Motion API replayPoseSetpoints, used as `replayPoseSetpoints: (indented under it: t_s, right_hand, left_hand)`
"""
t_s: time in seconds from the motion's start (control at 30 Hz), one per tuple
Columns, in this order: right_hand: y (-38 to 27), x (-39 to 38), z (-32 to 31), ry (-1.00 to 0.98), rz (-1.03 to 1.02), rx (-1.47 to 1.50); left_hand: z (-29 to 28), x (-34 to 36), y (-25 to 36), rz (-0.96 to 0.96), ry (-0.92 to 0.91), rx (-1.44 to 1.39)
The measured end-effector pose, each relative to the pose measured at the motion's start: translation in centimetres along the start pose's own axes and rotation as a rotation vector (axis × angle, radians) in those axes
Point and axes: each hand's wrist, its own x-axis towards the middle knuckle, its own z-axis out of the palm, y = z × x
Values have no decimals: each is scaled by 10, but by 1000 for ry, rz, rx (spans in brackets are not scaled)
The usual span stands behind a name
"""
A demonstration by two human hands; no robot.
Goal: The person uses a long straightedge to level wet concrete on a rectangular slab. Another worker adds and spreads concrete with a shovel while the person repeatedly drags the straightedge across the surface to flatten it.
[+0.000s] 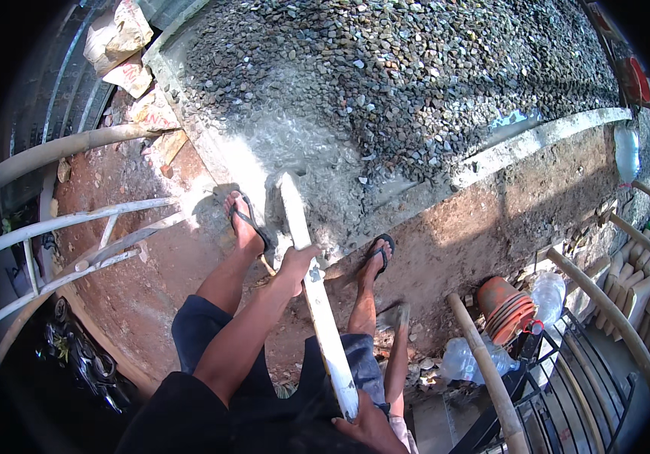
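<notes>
A long white bar (pixel 322 318), scuffed and stained along its length, slants from my body toward the wet grey cement (pixel 306 151). My left hand (pixel 297 268) is wrapped round it near its middle. At the near end my right hand (pixel 369 425) grips it low by my dark shorts. The bar's far tip lies at or just over the cement; contact is hard to tell. Beyond the cement spreads a bed of loose gravel (pixel 431 68). My feet in black flip-flops stand on either side of the bar.
Ladders (pixel 75 223) and a bamboo pole lie left, below torn sacks (pixel 117 38). A pale raised edge (pixel 544 140) borders the gravel. At lower right are stacked terracotta pots (pixel 504 306), plastic bottles (pixel 465 359), bamboo poles and a black railing. Another person's limb (pixel 397 363) shows beside my right leg.
</notes>
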Motion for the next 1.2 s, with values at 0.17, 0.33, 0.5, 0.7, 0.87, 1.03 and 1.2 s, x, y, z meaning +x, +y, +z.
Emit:
replayPoseSetpoints:
  t_s: [0.17,0.33,0.5,0.7,0.87,1.03,1.2]
  right_hand:
    - [20,-24,-2,-133,-112,1]
    - [-14,107,-20,95,-452,-255]
    - [-12,211,-15,139,-298,-44]
    - [53,185,-18,114,-28,-132]
    - [51,103,-25,73,-12,-176]
    - [79,29,-43,52,15,-151]
    - [107,13,-44,34,-104,-82]
  left_hand:
    - [-26,-90,29,256,62,-71]
    - [-61,-14,102,578,220,-156]
    - [-62,90,112,499,578,277]
    - [-32,152,-27,156,238,71]
    - [-12,116,-56,98,233,112]
    - [35,12,-53,150,160,-37]
    - [50,-79,-6,457,128,-60]
